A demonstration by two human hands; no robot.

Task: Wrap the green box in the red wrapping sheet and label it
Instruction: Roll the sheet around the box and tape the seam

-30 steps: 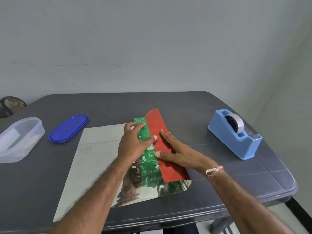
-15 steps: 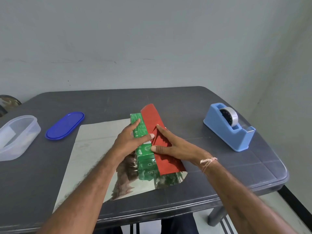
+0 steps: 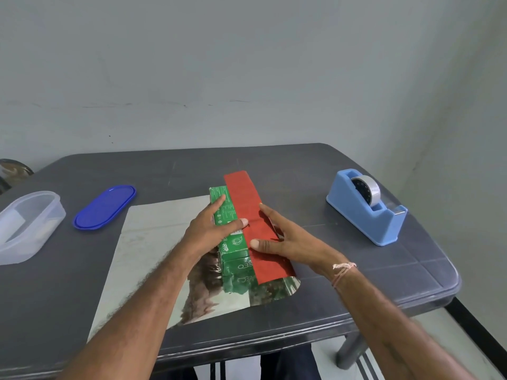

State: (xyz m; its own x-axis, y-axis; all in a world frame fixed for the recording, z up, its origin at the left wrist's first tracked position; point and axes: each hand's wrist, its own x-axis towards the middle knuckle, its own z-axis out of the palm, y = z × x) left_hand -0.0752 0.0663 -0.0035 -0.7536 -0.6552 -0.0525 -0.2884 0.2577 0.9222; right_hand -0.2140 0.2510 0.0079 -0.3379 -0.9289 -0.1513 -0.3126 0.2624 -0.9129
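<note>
A long green box [image 3: 230,239] lies on the wrapping sheet [image 3: 148,250], whose shiny silver inner side faces up. The sheet's right edge is folded over the box, showing its red outer side [image 3: 247,204]. My left hand [image 3: 211,231] rests flat on the box, thumb touching the red flap's edge. My right hand [image 3: 285,239] presses the red flap down against the box's right side, fingers spread. No label is in view.
A blue tape dispenser [image 3: 367,207] stands at the right of the dark grey table [image 3: 356,283]. A blue oval lid [image 3: 105,207] and a clear plastic container [image 3: 26,226] sit at the left. The table's front edge is close to the sheet.
My hands stay on the box and the red flap with only slight shifts of the fingers. The camera view has moved a little.
</note>
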